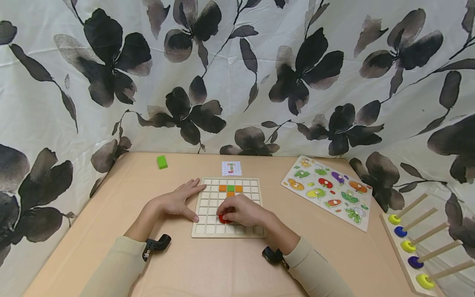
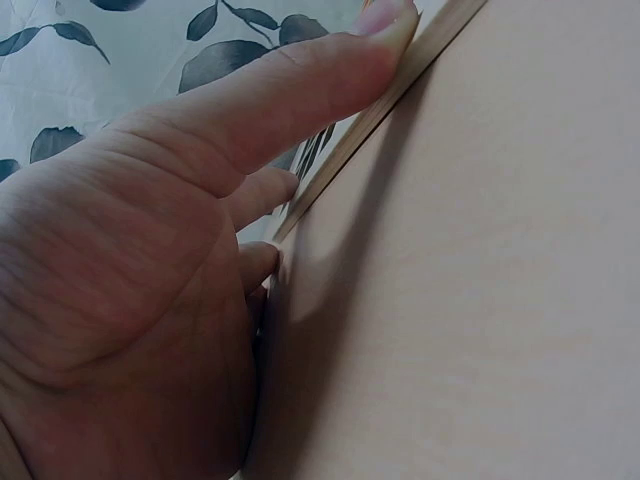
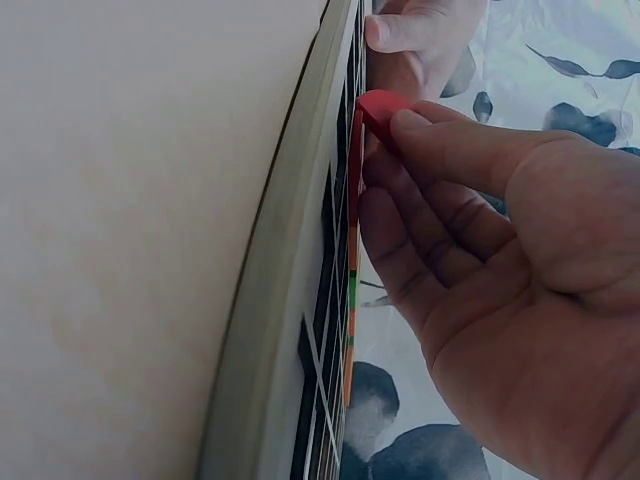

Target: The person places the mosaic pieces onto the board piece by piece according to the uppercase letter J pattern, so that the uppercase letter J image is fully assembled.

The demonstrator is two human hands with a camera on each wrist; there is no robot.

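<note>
A pale square grid board [image 1: 208, 231] lies on the table in front of me. Several orange tiles [image 1: 239, 189] and a green tile [image 1: 230, 188] fill cells in its upper part. My right hand [image 1: 239, 209] pinches a red piece [image 3: 385, 108] between thumb and fingers, low over the lower middle cells. Red also shows flat along the grid under these fingers in the right wrist view. At the board's left edge rests my left hand [image 1: 177, 201], fingers spread, its thumb [image 2: 330, 90] on the wooden border. The right hand hides part of the grid in the head view.
A small pattern card [image 1: 231, 168] lies just behind the board, and a green block [image 1: 162, 162] sits at the back left. To the right is a vegetable picture board [image 1: 308, 181]. A peg rack with rings [image 1: 408, 246] stands at the right edge. Floral cloth [image 1: 237, 82] hangs behind.
</note>
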